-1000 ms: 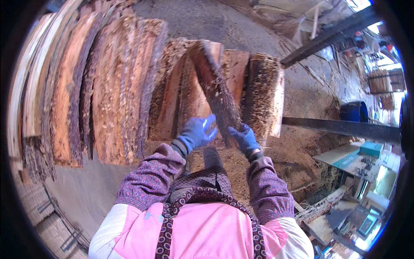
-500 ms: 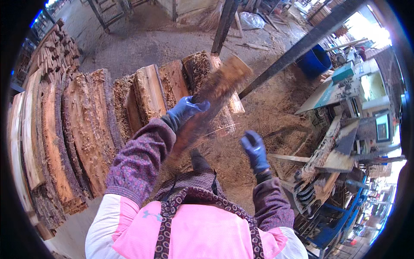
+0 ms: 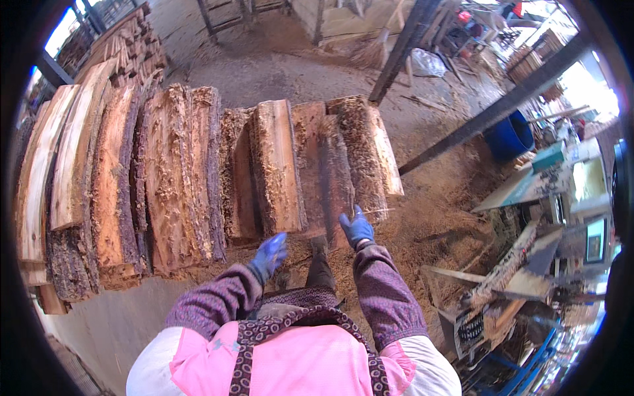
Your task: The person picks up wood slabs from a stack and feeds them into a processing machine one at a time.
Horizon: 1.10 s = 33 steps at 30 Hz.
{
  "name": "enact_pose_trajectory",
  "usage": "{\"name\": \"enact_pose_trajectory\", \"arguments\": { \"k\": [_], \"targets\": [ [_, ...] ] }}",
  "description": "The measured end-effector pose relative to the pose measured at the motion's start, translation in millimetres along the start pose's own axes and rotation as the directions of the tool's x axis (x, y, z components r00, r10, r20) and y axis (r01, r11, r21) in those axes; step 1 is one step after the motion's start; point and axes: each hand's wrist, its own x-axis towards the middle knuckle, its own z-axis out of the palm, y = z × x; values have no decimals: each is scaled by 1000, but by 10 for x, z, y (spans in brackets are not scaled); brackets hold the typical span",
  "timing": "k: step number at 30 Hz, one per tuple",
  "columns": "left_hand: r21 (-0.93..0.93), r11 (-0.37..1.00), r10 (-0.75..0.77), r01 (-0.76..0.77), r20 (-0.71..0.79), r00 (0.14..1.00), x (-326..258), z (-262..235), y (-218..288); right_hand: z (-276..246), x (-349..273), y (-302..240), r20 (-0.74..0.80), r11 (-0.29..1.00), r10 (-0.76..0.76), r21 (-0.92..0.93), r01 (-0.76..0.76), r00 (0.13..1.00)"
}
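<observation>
A dark, bark-covered wood slab, a little blurred, lies among the row of slabs in front of me. At its near end is my right hand in a blue glove, fingers apart; whether it touches the wood I cannot tell. My left hand, gloved alike, hovers just short of a sawdust-covered slab. Its fingers are stretched out, slightly smeared, with nothing in them. Right of the dark slab rests another slab heaped with wood shavings.
More rough slabs run off to the left, with a stack of thin wood strips behind. Slanting metal bars stand at the far right, near a blue bucket. A machine and timber offcuts fill the right side.
The slab my left hand held aloft now lies in the row, released. My left hand has come down toward me; my right hand has moved left to the slab's near end.
</observation>
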Motion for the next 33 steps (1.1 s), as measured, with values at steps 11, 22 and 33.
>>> {"name": "enact_pose_trajectory", "arguments": {
  "k": [11, 22, 33],
  "targets": [
    [-763, 643, -378, 72, -234, 896, 662, 27, 89, 596, 426, -1018, 330, 905, -315, 386, 177, 890],
    [-937, 329, 107, -118, -87, 990, 410, 152, 110, 553, 1214, -1396, 616, 600, -280, 711, -367, 736],
    [-29, 837, 540, -546, -120, 833, 433, 175, 394, 373, 1626, -1636, 685, 488, -484, 728, -482, 544]
  ]
}}
